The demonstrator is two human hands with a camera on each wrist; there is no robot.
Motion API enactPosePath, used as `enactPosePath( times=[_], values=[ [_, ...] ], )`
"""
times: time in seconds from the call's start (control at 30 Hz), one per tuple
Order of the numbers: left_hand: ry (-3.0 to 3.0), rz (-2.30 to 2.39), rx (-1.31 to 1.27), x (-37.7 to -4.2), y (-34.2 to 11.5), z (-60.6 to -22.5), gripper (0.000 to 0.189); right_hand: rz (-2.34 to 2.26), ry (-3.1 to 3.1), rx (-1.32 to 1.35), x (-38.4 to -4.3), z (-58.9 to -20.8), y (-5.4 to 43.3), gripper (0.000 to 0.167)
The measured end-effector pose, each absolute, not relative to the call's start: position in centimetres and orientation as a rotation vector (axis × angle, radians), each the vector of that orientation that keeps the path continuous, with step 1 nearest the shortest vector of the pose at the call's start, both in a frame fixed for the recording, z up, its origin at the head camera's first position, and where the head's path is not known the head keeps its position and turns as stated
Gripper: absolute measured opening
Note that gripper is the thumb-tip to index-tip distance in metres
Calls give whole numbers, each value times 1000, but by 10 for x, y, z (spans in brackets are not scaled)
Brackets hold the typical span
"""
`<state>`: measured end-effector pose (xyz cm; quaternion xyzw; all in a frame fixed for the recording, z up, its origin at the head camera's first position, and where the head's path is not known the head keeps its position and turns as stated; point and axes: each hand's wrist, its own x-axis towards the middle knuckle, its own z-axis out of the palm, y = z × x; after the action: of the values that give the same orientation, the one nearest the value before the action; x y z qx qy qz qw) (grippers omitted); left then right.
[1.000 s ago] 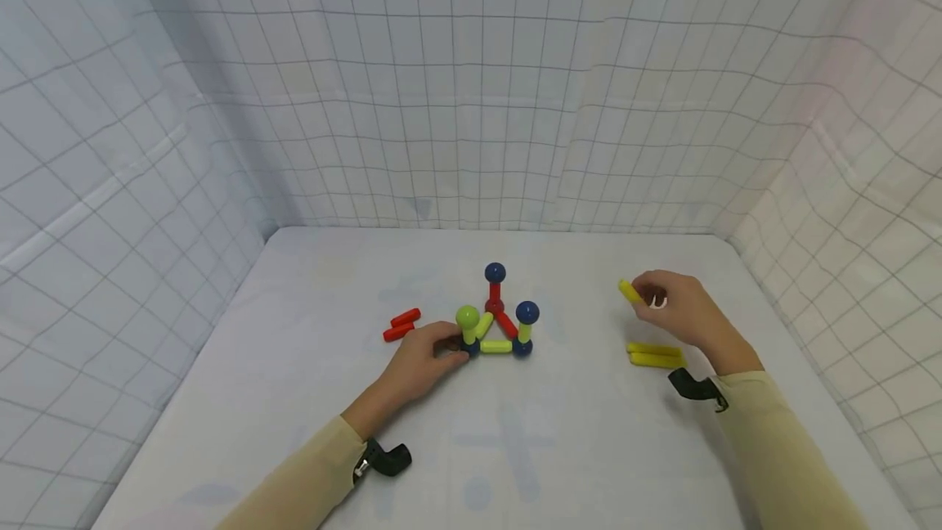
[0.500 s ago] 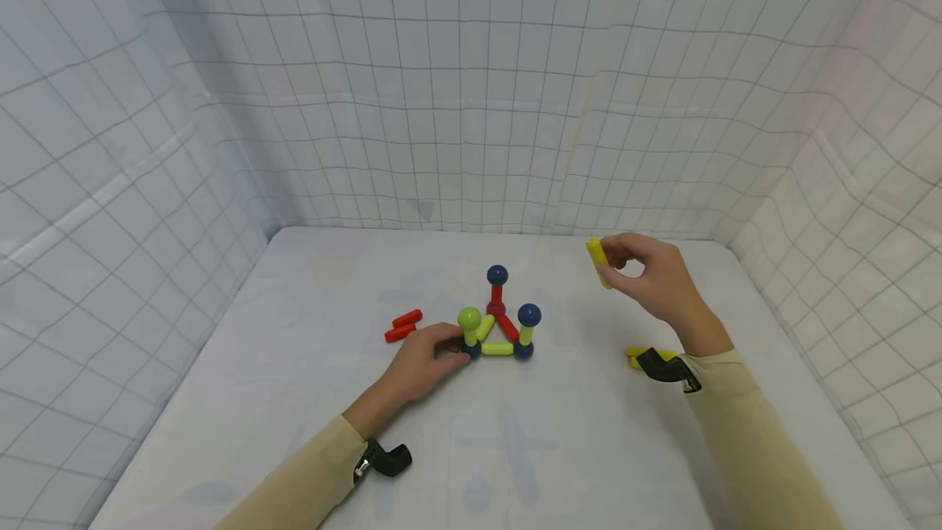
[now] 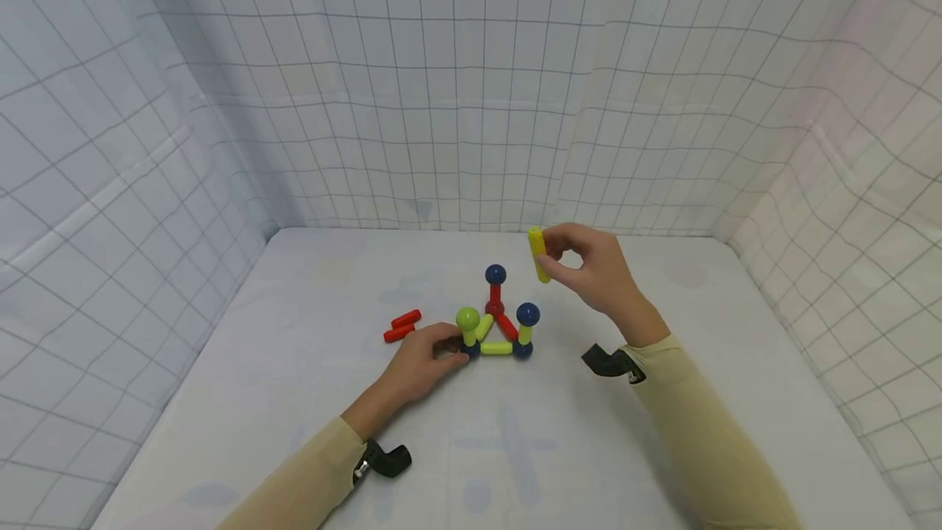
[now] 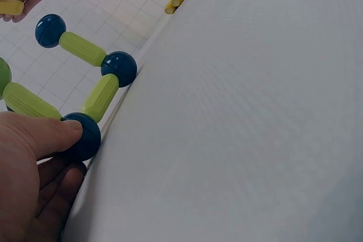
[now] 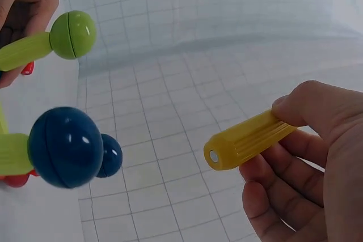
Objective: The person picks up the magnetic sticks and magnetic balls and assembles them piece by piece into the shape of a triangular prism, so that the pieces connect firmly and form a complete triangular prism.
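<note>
Both hands are busy: our left hand [image 3: 415, 362] grips the corner ball [image 4: 88, 140] of the ball-and-rod frame [image 3: 496, 348], which spreads rightward from its fingertips, and our right hand [image 3: 599, 276] pinches a yellow rod [image 3: 538, 245]. A careless swing could knock loose the blue top ball [image 3: 527, 315] nearer us than the right fingertips (we suspect only magnets hold it). Since half a second ago, the right hand has carried the rod closer to the left.

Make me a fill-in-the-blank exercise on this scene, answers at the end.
1. The rod in the right hand is coloured ____.
2. The left hand pinches a ball coloured ____.
3. The structure has ____ upright rods.
4. The two loose rods beside the left hand are ____.

Missing words: yellow; blue; three; red.
</note>
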<state>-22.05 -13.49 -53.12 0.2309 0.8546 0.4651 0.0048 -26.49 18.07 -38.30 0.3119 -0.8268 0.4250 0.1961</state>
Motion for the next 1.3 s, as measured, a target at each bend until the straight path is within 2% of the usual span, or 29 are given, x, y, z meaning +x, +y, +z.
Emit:
enactPosePath(
  times=[0.53, 1.07, 1.3],
  values=[
    [2685, 1446, 730, -220, -135, -533, 37, 1255, -2327, 1028, -266, -417, 144, 27],
    [2684, 1442, 731, -220, -136, -533, 36, 1276, -2555, 1114, -263, -455, 143, 25],
    [2692, 1441, 725, -220, -135, -530, 35, 1234, -2612, 1168, -264, -460, 145, 22]
  ],
)
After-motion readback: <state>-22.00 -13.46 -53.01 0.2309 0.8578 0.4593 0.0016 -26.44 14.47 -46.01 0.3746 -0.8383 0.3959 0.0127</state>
